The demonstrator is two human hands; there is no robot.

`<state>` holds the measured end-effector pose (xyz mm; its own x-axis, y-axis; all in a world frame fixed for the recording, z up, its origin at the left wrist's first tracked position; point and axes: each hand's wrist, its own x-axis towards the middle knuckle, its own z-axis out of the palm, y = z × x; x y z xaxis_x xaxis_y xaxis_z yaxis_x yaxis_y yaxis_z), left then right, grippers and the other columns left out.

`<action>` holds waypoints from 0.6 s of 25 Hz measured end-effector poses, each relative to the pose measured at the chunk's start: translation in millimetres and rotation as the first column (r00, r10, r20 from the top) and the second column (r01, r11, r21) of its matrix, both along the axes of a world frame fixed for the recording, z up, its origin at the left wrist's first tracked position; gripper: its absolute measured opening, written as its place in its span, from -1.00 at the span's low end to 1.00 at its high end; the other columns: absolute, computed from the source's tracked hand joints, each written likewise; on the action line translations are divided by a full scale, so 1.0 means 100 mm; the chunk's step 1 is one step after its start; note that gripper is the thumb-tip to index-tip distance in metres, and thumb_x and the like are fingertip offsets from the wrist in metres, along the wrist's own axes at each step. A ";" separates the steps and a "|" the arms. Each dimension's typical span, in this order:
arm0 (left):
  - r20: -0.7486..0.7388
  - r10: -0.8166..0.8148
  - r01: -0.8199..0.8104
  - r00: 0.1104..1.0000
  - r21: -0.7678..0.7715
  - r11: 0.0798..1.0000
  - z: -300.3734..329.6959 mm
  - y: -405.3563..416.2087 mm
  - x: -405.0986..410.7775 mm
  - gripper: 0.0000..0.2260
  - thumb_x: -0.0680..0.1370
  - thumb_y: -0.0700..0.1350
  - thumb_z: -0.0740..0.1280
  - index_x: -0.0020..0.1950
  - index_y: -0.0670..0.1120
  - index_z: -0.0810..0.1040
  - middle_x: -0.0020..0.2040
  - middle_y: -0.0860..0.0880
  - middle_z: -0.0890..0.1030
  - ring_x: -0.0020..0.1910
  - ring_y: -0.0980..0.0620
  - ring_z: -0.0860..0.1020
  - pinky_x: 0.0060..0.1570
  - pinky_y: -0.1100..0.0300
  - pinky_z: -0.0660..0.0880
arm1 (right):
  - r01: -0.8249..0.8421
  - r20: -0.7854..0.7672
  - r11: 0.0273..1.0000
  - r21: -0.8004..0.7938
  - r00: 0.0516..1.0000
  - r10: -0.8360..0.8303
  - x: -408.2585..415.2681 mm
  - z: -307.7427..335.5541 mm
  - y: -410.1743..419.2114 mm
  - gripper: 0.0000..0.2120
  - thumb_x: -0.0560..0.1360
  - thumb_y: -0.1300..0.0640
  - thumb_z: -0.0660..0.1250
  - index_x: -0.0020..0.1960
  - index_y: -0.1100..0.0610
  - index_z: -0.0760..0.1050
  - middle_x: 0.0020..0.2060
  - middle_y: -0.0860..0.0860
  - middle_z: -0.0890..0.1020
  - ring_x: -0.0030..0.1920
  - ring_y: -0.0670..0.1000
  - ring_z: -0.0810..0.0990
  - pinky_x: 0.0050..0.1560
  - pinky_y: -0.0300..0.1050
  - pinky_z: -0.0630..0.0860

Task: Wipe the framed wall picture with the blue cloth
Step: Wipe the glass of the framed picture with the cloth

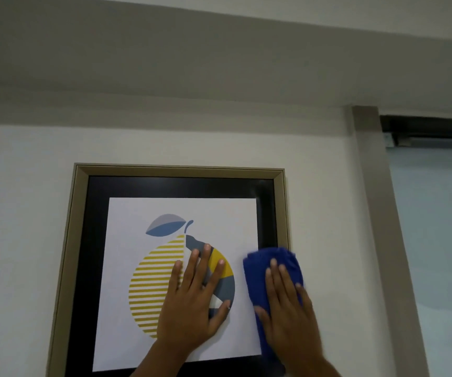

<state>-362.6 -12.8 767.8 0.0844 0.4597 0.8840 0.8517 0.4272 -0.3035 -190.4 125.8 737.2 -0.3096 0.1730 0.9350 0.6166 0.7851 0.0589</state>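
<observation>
While the left hand lies flat with spread fingers on the fruit print, the right hand presses with straight fingers the folded blue cloth against the right side of the framed picture, which hangs on the white wall.

The cloth is blue, the frame beige, its mat black, the fruit yellow-striped and grey-blue

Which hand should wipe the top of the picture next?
The right hand: it presses the blue cloth flat against the framed picture, by its right edge. The left hand lies bare on the fruit print.
</observation>
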 end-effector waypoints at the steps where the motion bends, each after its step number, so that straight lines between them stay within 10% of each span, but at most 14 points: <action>1: -0.007 0.002 -0.002 1.000 0.008 1.000 -0.01 0.00 -0.02 -0.31 0.58 0.36 0.04 0.59 -0.01 0.21 0.62 -0.15 0.17 0.59 -0.22 0.09 0.51 -0.18 -0.01 | 0.004 -0.035 1.000 -0.003 0.999 -0.004 -0.02 0.32 -0.01 -0.34 0.61 -0.21 -0.12 0.56 0.19 0.04 0.57 0.05 0.09 0.56 0.06 -0.01 0.49 0.00 -0.06; 7: -0.031 0.024 -0.024 0.999 -0.010 1.000 0.00 0.02 -0.06 -0.30 0.56 0.37 0.07 0.57 -0.02 0.27 0.60 -0.16 0.22 0.57 -0.21 0.12 0.52 -0.17 -0.03 | 0.050 -0.173 0.999 0.002 0.984 -0.049 -0.14 1.58 -0.12 -0.39 0.62 -0.14 -0.02 0.56 0.16 0.07 0.56 0.06 0.09 0.56 0.07 0.05 0.49 0.07 0.06; 12: -0.026 -0.004 0.005 1.000 0.003 1.000 -0.01 0.03 -0.05 -0.29 0.56 0.38 0.07 0.60 0.01 0.18 0.62 -0.14 0.19 0.59 -0.21 0.09 0.52 -0.20 -0.02 | -0.026 -0.175 0.992 -0.121 0.985 0.005 -0.23 0.25 -0.18 -0.38 0.61 -0.16 -0.10 0.54 0.19 0.13 0.55 0.03 0.12 0.51 0.14 0.21 0.45 0.05 0.11; 15: -0.017 -0.001 0.001 1.000 0.006 1.000 0.00 0.01 -0.04 -0.29 0.56 0.37 0.07 0.61 0.01 0.16 0.63 -0.14 0.15 0.60 -0.22 0.08 0.51 -0.20 0.00 | -0.007 -0.039 0.992 -0.128 0.999 0.002 -0.09 -0.30 -0.22 -0.33 0.60 -0.24 -0.20 0.57 0.14 -0.05 0.58 -0.02 -0.04 0.55 0.03 -0.01 0.42 0.02 -0.02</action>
<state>-366.5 -11.8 767.4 0.1000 0.4545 0.8851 0.8469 0.4280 -0.3155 -199.8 104.3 707.4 -0.2750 0.2907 0.9164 0.6131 0.7873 -0.0657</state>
